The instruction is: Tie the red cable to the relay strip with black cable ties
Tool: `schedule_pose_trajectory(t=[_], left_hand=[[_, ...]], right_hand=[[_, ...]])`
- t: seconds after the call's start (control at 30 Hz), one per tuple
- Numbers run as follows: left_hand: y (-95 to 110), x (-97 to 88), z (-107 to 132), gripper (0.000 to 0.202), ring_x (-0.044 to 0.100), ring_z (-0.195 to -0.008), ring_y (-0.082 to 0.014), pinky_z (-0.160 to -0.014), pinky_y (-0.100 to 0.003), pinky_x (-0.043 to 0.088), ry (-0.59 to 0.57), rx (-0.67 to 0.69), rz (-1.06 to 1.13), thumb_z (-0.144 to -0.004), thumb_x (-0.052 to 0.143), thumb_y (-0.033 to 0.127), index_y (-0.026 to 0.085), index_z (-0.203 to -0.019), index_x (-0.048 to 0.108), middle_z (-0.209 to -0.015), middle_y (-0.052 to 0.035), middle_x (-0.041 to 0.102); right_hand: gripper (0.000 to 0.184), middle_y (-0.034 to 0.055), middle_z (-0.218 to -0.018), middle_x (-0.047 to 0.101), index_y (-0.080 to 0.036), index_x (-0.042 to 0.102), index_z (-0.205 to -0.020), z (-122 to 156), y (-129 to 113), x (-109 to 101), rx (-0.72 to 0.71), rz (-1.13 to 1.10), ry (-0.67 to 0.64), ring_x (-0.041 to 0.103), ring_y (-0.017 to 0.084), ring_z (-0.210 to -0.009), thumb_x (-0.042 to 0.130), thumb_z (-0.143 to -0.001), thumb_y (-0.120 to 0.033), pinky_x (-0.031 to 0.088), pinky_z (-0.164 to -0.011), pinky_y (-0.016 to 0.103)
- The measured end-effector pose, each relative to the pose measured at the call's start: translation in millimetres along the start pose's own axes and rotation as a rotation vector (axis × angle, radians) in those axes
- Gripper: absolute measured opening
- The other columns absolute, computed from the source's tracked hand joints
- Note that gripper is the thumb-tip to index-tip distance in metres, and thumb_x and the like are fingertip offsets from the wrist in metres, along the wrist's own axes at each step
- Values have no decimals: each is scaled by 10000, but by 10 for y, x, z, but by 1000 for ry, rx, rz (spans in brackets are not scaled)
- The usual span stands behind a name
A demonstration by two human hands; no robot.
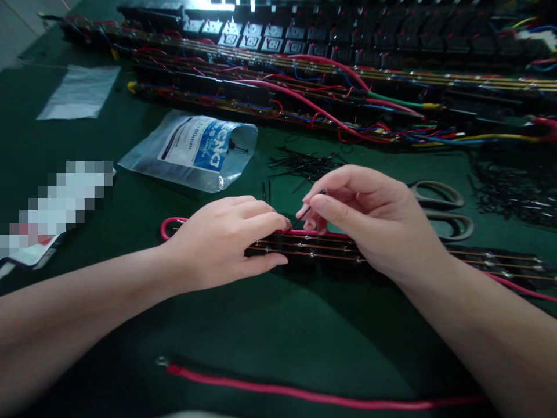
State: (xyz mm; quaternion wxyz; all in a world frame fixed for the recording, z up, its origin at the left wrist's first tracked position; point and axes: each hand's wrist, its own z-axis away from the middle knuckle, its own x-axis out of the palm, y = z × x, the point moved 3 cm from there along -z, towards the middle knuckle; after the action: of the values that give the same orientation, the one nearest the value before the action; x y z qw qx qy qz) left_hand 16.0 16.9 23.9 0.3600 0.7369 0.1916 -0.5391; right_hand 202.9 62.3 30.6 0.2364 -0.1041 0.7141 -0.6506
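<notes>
A long black strip with thin copper-coloured rails lies lengthwise across the green work surface. My left hand is closed over its left part, thumb on the near side and fingers on the far side. A red wire runs along the strip's far edge and loops out past its left end. Between thumb and fingertips my right hand pinches a thin black cable tie. The tie slants down to the red wire beside my left fingertips. Whether it passes around the strip is hidden.
Behind the hands lie loose black cable ties and a labelled plastic bag. Scissors sit by my right wrist, near a black heap. Wired strips fill the back. A red cable lies in front.
</notes>
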Motion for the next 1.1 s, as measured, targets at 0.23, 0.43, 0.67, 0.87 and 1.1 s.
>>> schedule_pose_trajectory(t=[0.23, 0.43, 0.67, 0.87, 1.1], left_hand=[[9, -12, -8, 256, 655, -923, -206, -746, -321, 518, 12, 11, -2, -919, 614, 360, 176, -1095, 633, -1049, -65, 709], [14, -24, -3, 228, 625, -916, -206, -769, -322, 511, 64, 17, -11, -892, 642, 326, 164, -1053, 640, -1021, -71, 691], [0, -34, -7, 212, 598, -840, -191, -707, -299, 468, 61, -2, 21, -878, 661, 326, 155, -1004, 664, -920, -55, 670], [-11, -48, -35, 229, 568, -775, -184, -666, -296, 422, 21, -27, 38, -882, 642, 329, 151, -1019, 688, -839, -42, 644], [-16, -26, -30, 252, 576, -897, -197, -754, -305, 444, -22, -55, 89, -864, 625, 285, 171, -1088, 634, -959, -45, 641]], right_hand=[[261, 13, -775, 685, -235, 677, -837, 11, -8, 6, 8, 27, -18, 669, 151, -658, 731, -819, -490, 560, -575, 267], [190, 7, -782, 707, -241, 708, -833, 42, -15, 19, -37, 91, -108, 653, 150, -645, 742, -817, -427, 539, -579, 271], [65, -14, -771, 722, -232, 726, -817, 58, -83, 46, -144, 236, -197, 631, 124, -647, 708, -852, -284, 487, -579, 249], [56, 6, -767, 726, -188, 732, -826, 62, -102, 71, -337, 303, -299, 642, 117, -682, 685, -855, -198, 493, -614, 240], [116, 45, -826, 731, -167, 729, -873, 126, -120, 162, -529, 469, -381, 641, 150, -786, 633, -856, -105, 494, -706, 278]])
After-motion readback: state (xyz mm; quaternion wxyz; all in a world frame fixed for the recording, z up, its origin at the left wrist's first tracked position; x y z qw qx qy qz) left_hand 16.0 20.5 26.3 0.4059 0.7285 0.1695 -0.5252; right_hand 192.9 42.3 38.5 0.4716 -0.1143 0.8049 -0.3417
